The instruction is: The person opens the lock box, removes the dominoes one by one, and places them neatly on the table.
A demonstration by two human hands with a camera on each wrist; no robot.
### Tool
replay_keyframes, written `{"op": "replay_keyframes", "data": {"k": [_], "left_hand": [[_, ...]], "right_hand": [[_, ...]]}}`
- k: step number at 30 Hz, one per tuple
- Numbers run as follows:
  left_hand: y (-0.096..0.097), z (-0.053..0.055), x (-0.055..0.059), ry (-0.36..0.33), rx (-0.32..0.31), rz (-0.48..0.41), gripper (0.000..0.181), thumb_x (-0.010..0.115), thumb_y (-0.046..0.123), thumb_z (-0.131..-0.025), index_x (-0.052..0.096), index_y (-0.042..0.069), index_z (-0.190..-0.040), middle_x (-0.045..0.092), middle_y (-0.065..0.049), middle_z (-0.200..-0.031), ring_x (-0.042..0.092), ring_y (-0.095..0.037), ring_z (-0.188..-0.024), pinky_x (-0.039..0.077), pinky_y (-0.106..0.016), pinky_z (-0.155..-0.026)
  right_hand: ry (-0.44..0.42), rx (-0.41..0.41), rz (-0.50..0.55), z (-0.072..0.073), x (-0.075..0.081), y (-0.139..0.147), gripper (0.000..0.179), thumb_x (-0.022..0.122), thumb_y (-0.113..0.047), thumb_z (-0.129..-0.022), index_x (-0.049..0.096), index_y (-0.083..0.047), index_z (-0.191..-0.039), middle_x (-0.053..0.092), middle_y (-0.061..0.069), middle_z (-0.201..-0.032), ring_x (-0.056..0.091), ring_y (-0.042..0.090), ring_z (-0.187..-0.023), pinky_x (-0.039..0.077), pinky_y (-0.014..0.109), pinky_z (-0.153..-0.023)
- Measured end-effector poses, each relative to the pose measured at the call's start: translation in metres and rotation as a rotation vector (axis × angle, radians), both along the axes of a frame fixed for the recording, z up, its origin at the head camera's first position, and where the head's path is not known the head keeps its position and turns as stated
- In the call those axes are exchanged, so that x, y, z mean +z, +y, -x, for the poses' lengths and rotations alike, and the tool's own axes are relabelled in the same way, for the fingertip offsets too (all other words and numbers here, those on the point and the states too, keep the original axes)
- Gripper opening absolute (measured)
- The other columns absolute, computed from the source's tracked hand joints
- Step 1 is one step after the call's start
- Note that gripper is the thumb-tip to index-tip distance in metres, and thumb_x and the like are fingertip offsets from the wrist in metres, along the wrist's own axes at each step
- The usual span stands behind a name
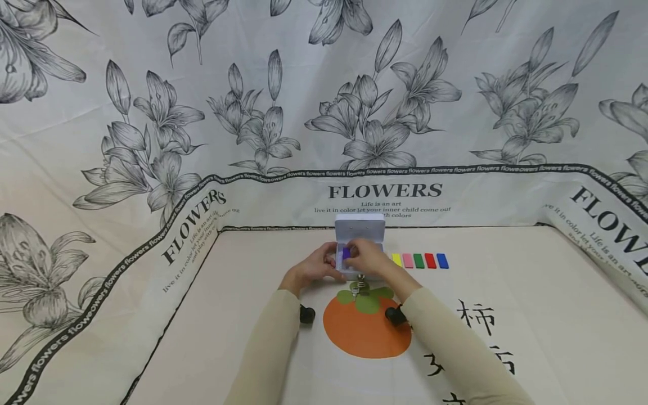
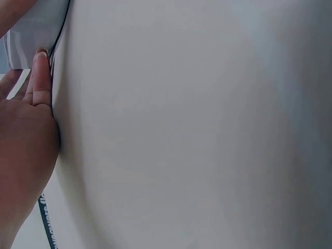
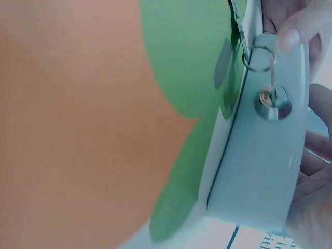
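A small white metal box (image 1: 360,229) stands with its lid raised at the back of the table. My left hand (image 1: 315,264) grips the box's left end, its thumb at the front; one of its fingers (image 2: 41,78) lies against the box in the left wrist view. Over the open box, my right hand (image 1: 369,259) pinches a purple block (image 1: 346,253). The box's front wall (image 3: 254,166) carries a round lock (image 3: 273,106) with a key in it and a key ring (image 3: 258,58) hanging. Most of the box's inside is hidden by my hands.
Right of the box, a row of flat blocks lies on the table: yellow (image 1: 397,260), pink (image 1: 408,260), green (image 1: 418,260), red (image 1: 430,260) and blue (image 1: 442,261). An orange persimmon picture (image 1: 367,332) is in front. Flower-printed cloth (image 1: 273,197) walls the table.
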State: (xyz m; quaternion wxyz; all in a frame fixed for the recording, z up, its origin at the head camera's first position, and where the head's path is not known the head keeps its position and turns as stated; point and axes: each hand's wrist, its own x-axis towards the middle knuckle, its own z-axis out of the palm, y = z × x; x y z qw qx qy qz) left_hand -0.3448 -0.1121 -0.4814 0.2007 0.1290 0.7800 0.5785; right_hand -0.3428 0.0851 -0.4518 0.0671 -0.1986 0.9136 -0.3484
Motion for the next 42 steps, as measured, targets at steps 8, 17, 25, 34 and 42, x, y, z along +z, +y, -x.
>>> {"op": "replay_keyframes", "data": {"k": [8, 17, 25, 34, 42], "left_hand": [[0.001, 0.000, 0.002, -0.014, 0.013, 0.016, 0.097, 0.086, -0.005, -0.073, 0.036, 0.012, -0.155, 0.055, -0.007, -0.097, 0.050, -0.016, -0.088, 0.042, -0.031, -0.085], [0.000, -0.001, 0.001, 0.002, 0.019, 0.050, 0.098, 0.088, -0.001, -0.073, 0.037, 0.013, -0.156, 0.057, -0.005, -0.104, 0.051, -0.017, -0.092, 0.042, -0.032, -0.090], [0.000, 0.000, 0.000, 0.018, 0.016, 0.056, 0.100, 0.088, -0.001, -0.072, 0.036, 0.013, -0.156, 0.057, -0.007, -0.105, 0.051, -0.018, -0.093, 0.042, -0.033, -0.091], [0.000, 0.000, 0.001, 0.023, 0.018, 0.036, 0.100, 0.087, -0.005, -0.071, 0.036, 0.010, -0.155, 0.054, -0.005, -0.102, 0.050, -0.017, -0.091, 0.042, -0.031, -0.087], [0.001, -0.001, 0.002, 0.004, 0.022, 0.035, 0.101, 0.087, -0.006, -0.071, 0.035, 0.011, -0.156, 0.055, -0.005, -0.100, 0.050, -0.017, -0.091, 0.042, -0.031, -0.087]], "right_hand": [[0.093, -0.009, 0.080, -0.006, 0.008, 0.017, 0.046, 0.075, -0.006, -0.090, 0.059, 0.011, -0.129, 0.070, 0.021, -0.107, 0.069, 0.031, -0.099, 0.056, 0.043, -0.088], [0.118, -0.041, 0.122, -0.013, 0.011, 0.035, 0.046, 0.077, -0.007, -0.089, 0.061, 0.009, -0.129, 0.071, 0.021, -0.108, 0.070, 0.032, -0.096, 0.057, 0.045, -0.086], [0.127, -0.050, 0.073, -0.023, 0.019, 0.054, 0.046, 0.076, -0.006, -0.089, 0.061, 0.009, -0.130, 0.070, 0.022, -0.108, 0.069, 0.032, -0.097, 0.057, 0.047, -0.087], [0.153, -0.055, 0.012, -0.029, 0.019, 0.085, 0.044, 0.076, -0.004, -0.089, 0.060, 0.012, -0.127, 0.070, 0.022, -0.105, 0.067, 0.030, -0.093, 0.056, 0.046, -0.084], [0.158, -0.084, -0.021, -0.036, 0.017, 0.115, 0.043, 0.077, -0.004, -0.088, 0.061, 0.013, -0.124, 0.070, 0.021, -0.100, 0.067, 0.029, -0.090, 0.056, 0.047, -0.083]]}}
